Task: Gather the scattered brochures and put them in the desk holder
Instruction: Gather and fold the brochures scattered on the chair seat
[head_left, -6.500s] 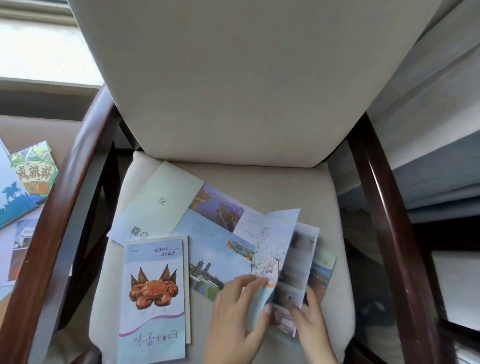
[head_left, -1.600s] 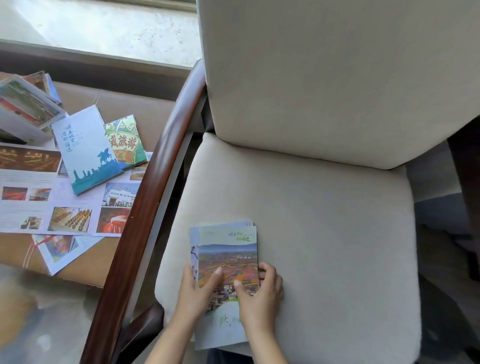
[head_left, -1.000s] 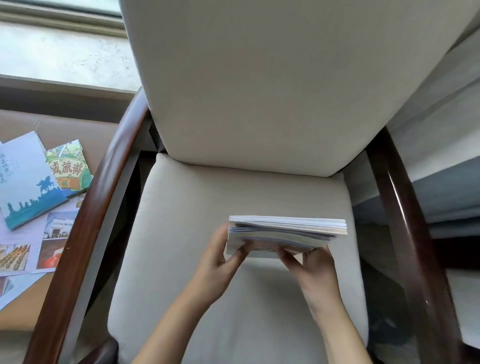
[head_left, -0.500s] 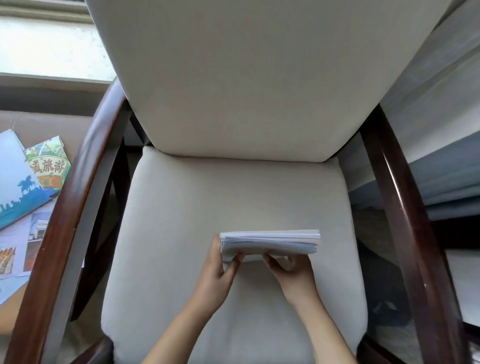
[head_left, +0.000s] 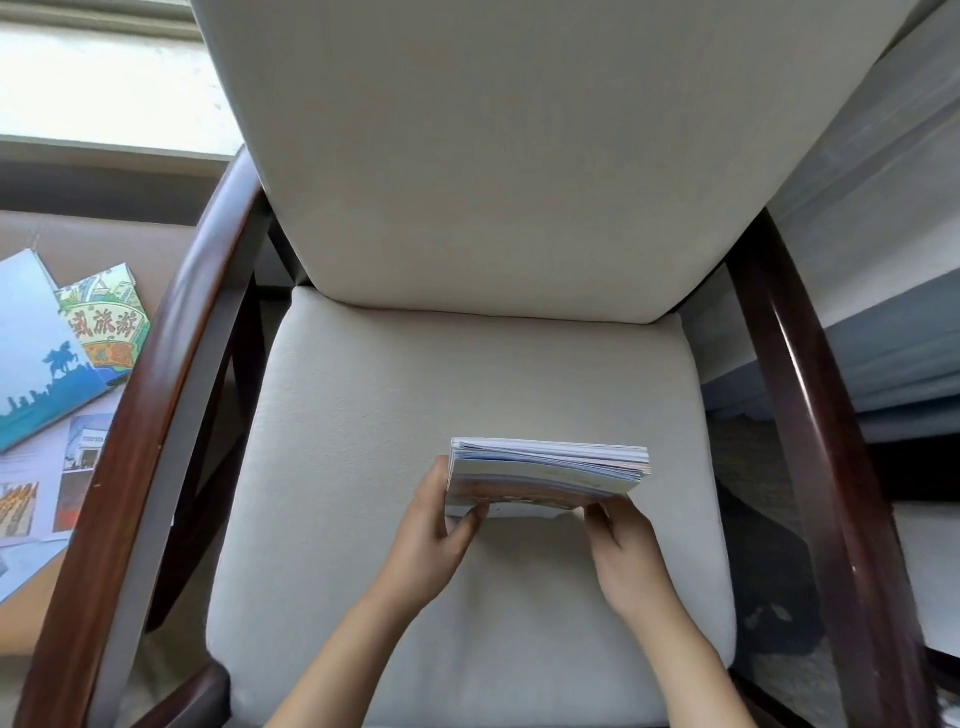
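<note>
Both hands, left hand and right hand, grip the squared brochure stack above the chair seat; next, probably carry it toward the holder, unseen here.

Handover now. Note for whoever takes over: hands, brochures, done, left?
Left hand and right hand each grip one end of the brochure stack, held over the chair seat.
Done: this stack is gathered and squared.
Left: loose brochures lie on the brown surface left of the chair; gather them, then put all in the desk holder, which is not in view.
</note>
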